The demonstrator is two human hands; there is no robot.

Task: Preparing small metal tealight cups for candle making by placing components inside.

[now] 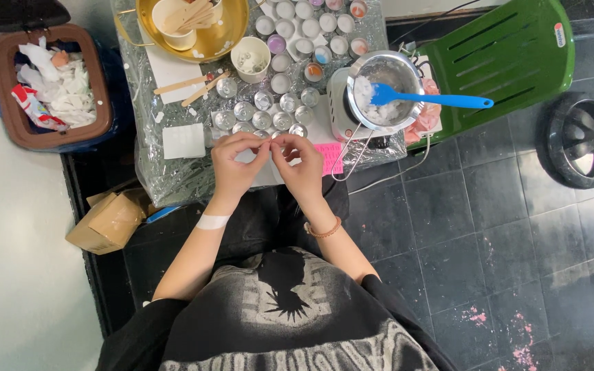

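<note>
Left hand (234, 159) and right hand (302, 163): fingers pinched together on something tiny, unidentifiable, above the tabletop (173, 175) edge, near small metal cups (262, 117). Risk: a slipping pinch could drop it among them.

Small, thin, pale piece (270, 141) pinched between fingertips of left hand (236, 161) and right hand (302, 167), too tiny to tell apart from the skin (perhaps a wick or sticker, cannot tell). Held level above the near table edge, just at 6 o'clock from the cluster of empty silver tealight cups (262, 112), standing upright in loose rows.
</note>
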